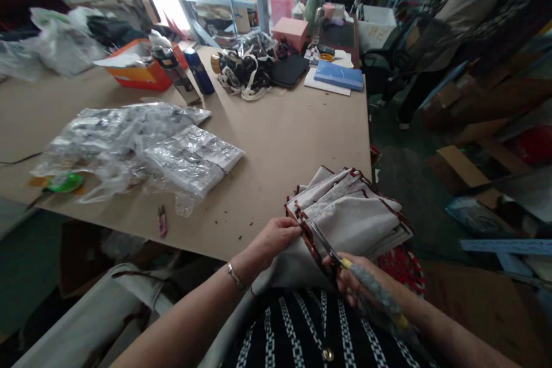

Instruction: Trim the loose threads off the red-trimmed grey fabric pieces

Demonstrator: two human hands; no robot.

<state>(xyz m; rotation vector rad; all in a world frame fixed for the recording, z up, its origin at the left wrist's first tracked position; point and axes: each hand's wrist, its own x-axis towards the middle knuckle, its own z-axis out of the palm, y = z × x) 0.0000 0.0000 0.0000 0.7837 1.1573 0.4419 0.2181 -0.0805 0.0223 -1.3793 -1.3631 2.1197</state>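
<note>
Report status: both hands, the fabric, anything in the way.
Left hand pinching brown-trimmed fabric. Right hand gripping scissors, blades over fabric. Fabric piled at table's near right corner. Pink snips and plastic packs off left, apart from it.

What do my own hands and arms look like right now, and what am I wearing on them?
Your left hand and right hand are both ungloved, and your visible forearms are sleeveless. A silvery metal bracelet circles your left wrist. The right wrist is partly hidden, so I can't tell about jewellery there.
</note>
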